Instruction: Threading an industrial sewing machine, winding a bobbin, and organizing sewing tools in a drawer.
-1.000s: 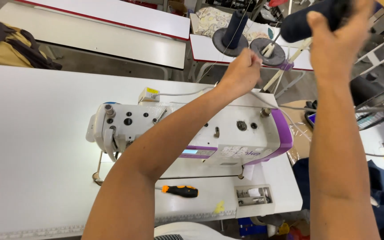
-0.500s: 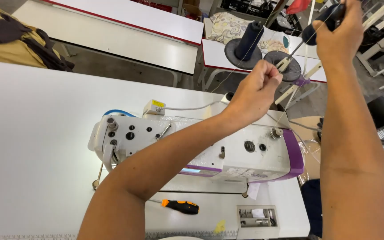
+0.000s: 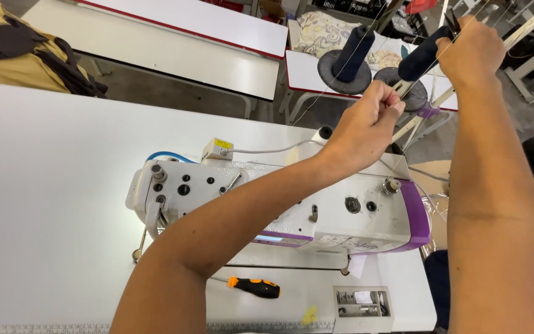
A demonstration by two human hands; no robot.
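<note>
My left hand is closed in a pinch above the back of a white and purple sewing machine, holding a thin thread that runs up toward the thread stand. My right hand is raised higher, fingers closed on the top of a dark navy thread cone. A second navy cone stands on a dark round base just left of it. Both forearms cross over the machine and hide part of its top.
An orange-handled screwdriver lies on the white table in front of the machine. A small yellow-labelled box sits behind the machine. Yellow and dark fabric is piled at far left. More white tables stand beyond.
The view has tilted and shifted. My left hand rose from the machine's top toward the thread stand and closed on the thread; my right hand stays on the dark cone.
</note>
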